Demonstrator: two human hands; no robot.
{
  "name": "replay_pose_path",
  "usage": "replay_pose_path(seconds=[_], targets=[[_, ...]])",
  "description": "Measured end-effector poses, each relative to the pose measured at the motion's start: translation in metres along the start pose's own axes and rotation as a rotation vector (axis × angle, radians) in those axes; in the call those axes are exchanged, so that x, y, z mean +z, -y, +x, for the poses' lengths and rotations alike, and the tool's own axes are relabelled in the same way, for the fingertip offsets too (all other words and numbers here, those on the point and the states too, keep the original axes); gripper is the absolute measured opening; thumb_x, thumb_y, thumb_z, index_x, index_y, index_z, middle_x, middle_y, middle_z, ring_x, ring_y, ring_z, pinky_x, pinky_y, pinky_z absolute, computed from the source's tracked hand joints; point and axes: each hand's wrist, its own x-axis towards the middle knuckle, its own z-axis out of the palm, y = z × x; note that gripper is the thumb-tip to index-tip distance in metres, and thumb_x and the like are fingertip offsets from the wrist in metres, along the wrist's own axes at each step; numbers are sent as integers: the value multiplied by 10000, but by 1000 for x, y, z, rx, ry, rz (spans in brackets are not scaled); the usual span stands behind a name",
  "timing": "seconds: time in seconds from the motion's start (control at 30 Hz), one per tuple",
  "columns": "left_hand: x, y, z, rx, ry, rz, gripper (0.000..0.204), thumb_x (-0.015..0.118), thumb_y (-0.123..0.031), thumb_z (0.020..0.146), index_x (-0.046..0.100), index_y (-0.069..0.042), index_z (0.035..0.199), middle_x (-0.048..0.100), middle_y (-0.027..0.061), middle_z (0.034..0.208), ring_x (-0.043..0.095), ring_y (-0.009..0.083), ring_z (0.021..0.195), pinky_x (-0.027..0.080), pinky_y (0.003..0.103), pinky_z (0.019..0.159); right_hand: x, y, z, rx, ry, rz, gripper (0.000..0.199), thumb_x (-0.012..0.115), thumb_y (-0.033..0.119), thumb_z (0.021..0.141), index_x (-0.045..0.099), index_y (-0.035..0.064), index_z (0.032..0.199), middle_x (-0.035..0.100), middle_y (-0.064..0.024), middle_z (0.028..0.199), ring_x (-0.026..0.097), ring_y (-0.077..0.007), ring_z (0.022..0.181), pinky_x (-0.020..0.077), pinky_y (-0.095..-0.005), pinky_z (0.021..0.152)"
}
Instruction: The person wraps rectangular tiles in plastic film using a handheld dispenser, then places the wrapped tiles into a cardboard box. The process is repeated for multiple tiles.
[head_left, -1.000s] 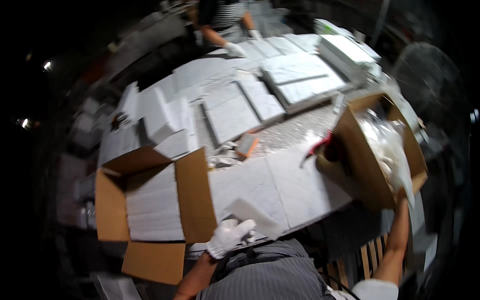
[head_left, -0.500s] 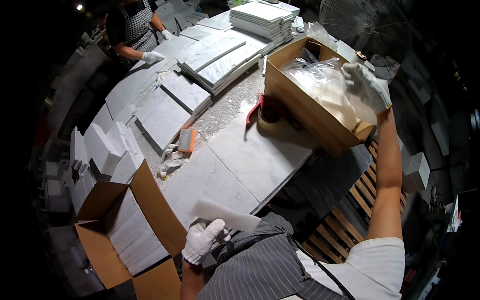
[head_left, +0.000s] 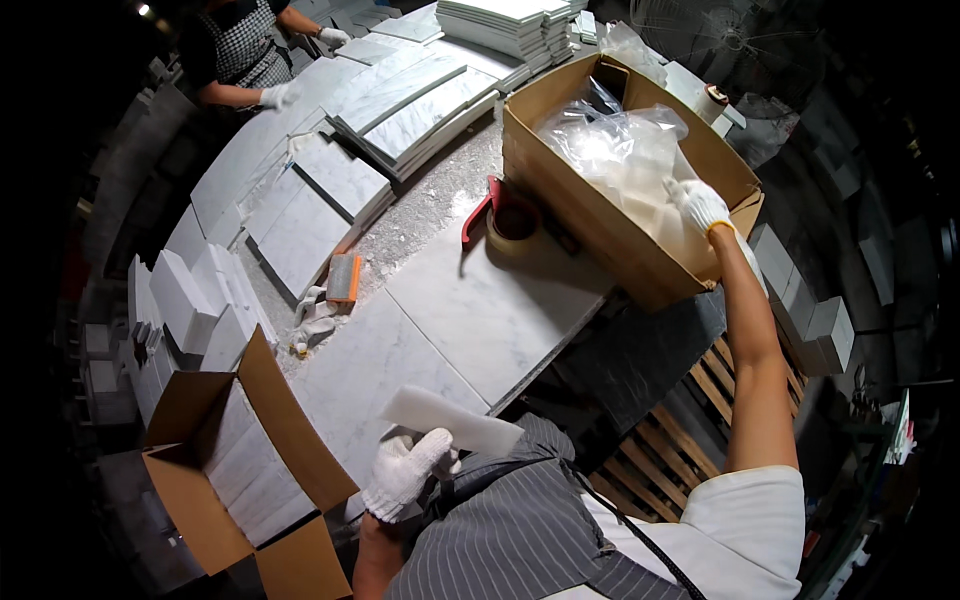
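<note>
My left hand [head_left: 405, 470], in a white knit glove, grips a white foam sheet [head_left: 455, 420] in front of my striped apron. Inside the cardboard box [head_left: 600, 210] at the right, my gloved right hand [head_left: 700, 205] touches the pale foam pieces [head_left: 655, 205]. Its fingers look drawn together, but what they pinch, if anything, is hidden among the pieces. Clear plastic film [head_left: 600, 130] lies bunched in the box's far part. At the lower left, an open carton [head_left: 320, 435] holds grey-veined marble tiles [head_left: 255, 460] standing on edge.
A red-handled tape dispenser [head_left: 475, 215] with a tape roll [head_left: 513, 222] lies on the marble slab [head_left: 500, 310]. Beyond are an orange-and-grey block [head_left: 344, 278], a crumpled glove [head_left: 315, 318] and stacked tiles [head_left: 415, 110]. A co-worker [head_left: 245, 50] stands far left; a fan [head_left: 730, 38] is far right.
My right hand has moved down and left from the box's right rim into the foam pieces. My left hand still holds the foam sheet. The whole view has shifted slightly.
</note>
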Motion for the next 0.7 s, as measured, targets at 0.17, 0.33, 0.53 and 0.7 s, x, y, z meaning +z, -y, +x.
replay_pose_path(seconds=[0.17, 0.33, 0.53, 0.7], targets=[[15, -9, 9, -3, 4, 28, 213, 682, -162, 921, 630, 29, 999, 675, 96, 754, 650, 172, 617, 521, 293, 568, -42, -25, 81, -133, -611, 341, 580, 440, 578, 970, 733, 81, 905, 708, -227, 965, 674, -411, 922, 520, -465, 814], [26, -10, 7, -56, -68, 30, 217, 684, -187, 941, 642, 11, 1021, 669, 63, 771, 636, 138, 647, 500, 268, 588, -44, -9, 111, 298, -763, 478, 733, 325, 635, 991, 728, 22, 996, 683, -286, 1019, 642, -451, 1008, 501, -484, 857], [28, -2, 12, -119, -75, 9, 219, 683, -195, 953, 647, 10, 1018, 663, 53, 784, 627, 124, 660, 491, 255, 598, 18, -91, 98, 418, -245, 173, 690, 381, 621, 931, 682, 67, 1211, 630, -227, 1278, 584, -385, 1230, 445, -460, 1024], [33, -5, 16, -81, -82, -35, 228, 680, -204, 955, 647, 15, 1010, 652, 46, 781, 624, 122, 664, 489, 250, 595, -76, -82, 67, 285, -737, 296, 562, 482, 559, 946, 679, 96, 1197, 685, -184, 1197, 635, -343, 1133, 482, -415, 968]])
